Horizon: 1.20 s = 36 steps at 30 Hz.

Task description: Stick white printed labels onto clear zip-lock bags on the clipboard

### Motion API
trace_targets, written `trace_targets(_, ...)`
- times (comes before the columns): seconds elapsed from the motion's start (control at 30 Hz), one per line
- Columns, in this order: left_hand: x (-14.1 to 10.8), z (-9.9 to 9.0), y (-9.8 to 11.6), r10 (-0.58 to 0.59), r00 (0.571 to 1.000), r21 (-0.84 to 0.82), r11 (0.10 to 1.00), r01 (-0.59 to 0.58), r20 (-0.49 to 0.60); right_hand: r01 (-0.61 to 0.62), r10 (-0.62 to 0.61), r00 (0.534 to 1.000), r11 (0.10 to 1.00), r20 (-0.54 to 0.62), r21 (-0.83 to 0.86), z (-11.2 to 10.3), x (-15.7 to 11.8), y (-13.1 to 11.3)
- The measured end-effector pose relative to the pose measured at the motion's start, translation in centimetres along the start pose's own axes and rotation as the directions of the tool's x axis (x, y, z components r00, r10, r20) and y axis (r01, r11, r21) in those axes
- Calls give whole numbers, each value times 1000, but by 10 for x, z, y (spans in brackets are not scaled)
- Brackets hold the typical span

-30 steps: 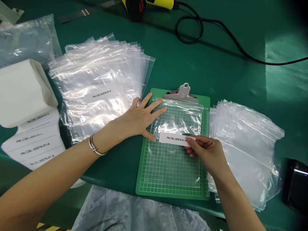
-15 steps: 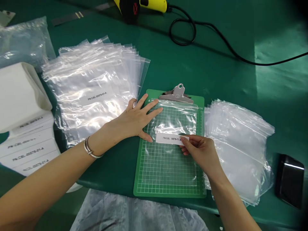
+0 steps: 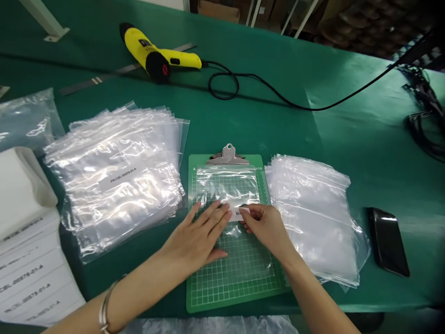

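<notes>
A clear zip bag (image 3: 225,185) lies on the green grid clipboard (image 3: 208,297), under its metal clip (image 3: 227,157). My left hand (image 3: 198,234) rests flat on the bag, fingers spread, with its fingertips at the label's left part. My right hand (image 3: 266,227) pinches the right end of a white printed label (image 3: 241,213). The hands hide most of the label, and only a little of its print shows. A stack of labelled bags (image 3: 118,181) lies left of the clipboard. A stack of bags (image 3: 313,218) lies right of it.
White label sheets (image 3: 28,273) and a white roll (image 3: 21,190) sit at the left, beside a bagged item (image 3: 28,120). Further back lie a yellow corded hand tool (image 3: 156,58) and a metal ruler (image 3: 121,69). A black phone (image 3: 387,241) lies at the right.
The view has tilted up and shows more of the table. My left hand has moved from the clipboard's upper left onto the label area. My right hand and the label have shifted left, and more of the label is covered.
</notes>
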<state>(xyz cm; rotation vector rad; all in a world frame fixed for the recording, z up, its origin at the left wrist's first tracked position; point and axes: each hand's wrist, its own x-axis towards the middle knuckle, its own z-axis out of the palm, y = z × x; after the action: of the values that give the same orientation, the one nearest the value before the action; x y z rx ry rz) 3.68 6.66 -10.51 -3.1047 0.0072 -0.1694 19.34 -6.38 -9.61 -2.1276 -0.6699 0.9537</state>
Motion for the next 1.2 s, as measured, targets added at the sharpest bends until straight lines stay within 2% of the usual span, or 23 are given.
trace_targets(0.1,-8,14,12,5,998,63,998,-2,-59,-18,18,1000,1000,10,-6,-1,0,-2)
trace_targets(0.2,-8,17,12,2,998,71,997,3,-67,-42,42,998,999,53,5,-6,2,-4)
trace_targets(0.33,-6,14,9,14,997,76,997,-8,-77,-133,111,964,988,240,76,-22,8,-8)
trace_targets(0.4,-6,14,8,24,997,81,997,-17,-80,-233,173,911,965,375,120,-33,12,-13)
trace_targets(0.5,-6,13,7,34,994,80,996,-26,-100,-415,281,795,898,538,146,-50,18,-23)
trace_targets(0.67,-6,13,6,41,991,93,995,-29,-125,-626,369,610,767,701,140,-63,26,-38)
trace_targets(0.73,-6,13,6,40,990,94,995,-28,-134,-688,377,561,707,737,162,-66,27,-41)
trace_targets(0.83,-6,15,7,39,990,82,996,-28,-139,-740,352,537,632,766,229,-75,24,-45)
trace_targets(0.9,-7,15,6,42,989,82,996,-31,-139,-738,334,552,622,764,262,-84,18,-48)
trace_targets(0.97,-7,15,6,46,989,90,995,-33,-142,-713,340,586,647,736,269,-90,8,-49)
trace_targets(1.0,-7,14,6,46,988,94,995,-33,-144,-678,352,622,689,699,256,-89,2,-48)
trace_targets(1.03,-7,14,6,48,988,96,995,-34,-147,-612,353,684,754,638,239,-85,-4,-46)
trace_targets(1.1,-7,14,6,47,987,97,995,-32,-153,-353,271,856,928,441,115,-64,-19,-38)
trace_targets(1.13,-8,14,6,46,987,94,995,-31,-157,-136,126,941,991,314,8,-49,-25,-32)
trace_targets(1.17,-8,15,6,45,986,90,995,-31,-161,96,-60,976,981,211,-168,-32,-31,-24)
trace_targets(1.2,-8,15,6,45,986,86,996,-32,-163,273,-227,959,897,168,-348,-14,-35,-16)
